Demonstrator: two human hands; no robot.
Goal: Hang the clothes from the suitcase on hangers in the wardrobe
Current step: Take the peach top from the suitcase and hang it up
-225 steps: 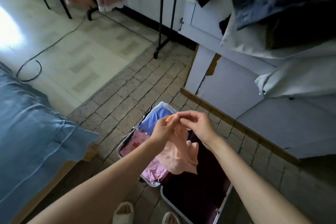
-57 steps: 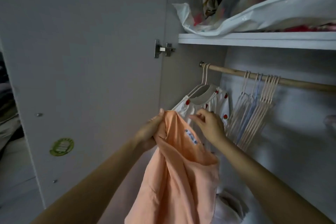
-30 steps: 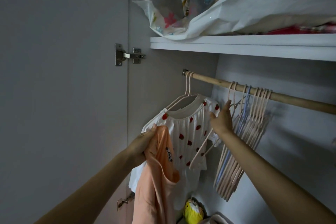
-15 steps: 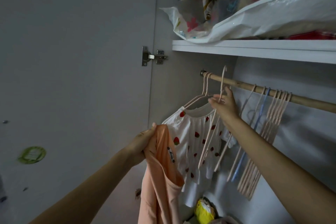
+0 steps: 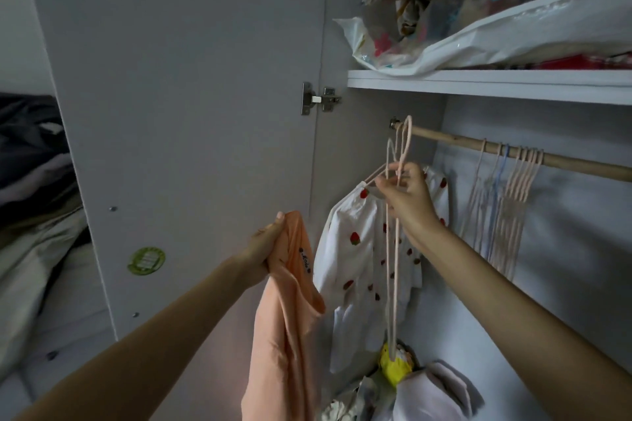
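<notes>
My left hand (image 5: 263, 244) grips the neck of a peach garment (image 5: 287, 335), which hangs down in front of the open wardrobe. My right hand (image 5: 407, 195) pinches a thin pink hanger (image 5: 391, 277) below its hook, off the wooden rail (image 5: 564, 161), the hanger dangling edge-on. A white top with red strawberries (image 5: 355, 270) hangs on another hanger at the rail's left end, just behind my right hand. Several empty pink hangers and a blue one (image 5: 502, 202) hang farther right on the rail. The suitcase is out of view.
The wardrobe door (image 5: 191, 113) stands open at left, with a green sticker (image 5: 146, 260). A shelf (image 5: 489, 84) above the rail carries plastic-bagged bedding (image 5: 478, 27). Bundled clothes and a yellow item (image 5: 393, 366) lie on the wardrobe floor. Bedding is piled at far left.
My right hand has lifted one pink hanger off the rail and brought it down and left toward the peach garment. My left hand keeps its grip on the garment.
</notes>
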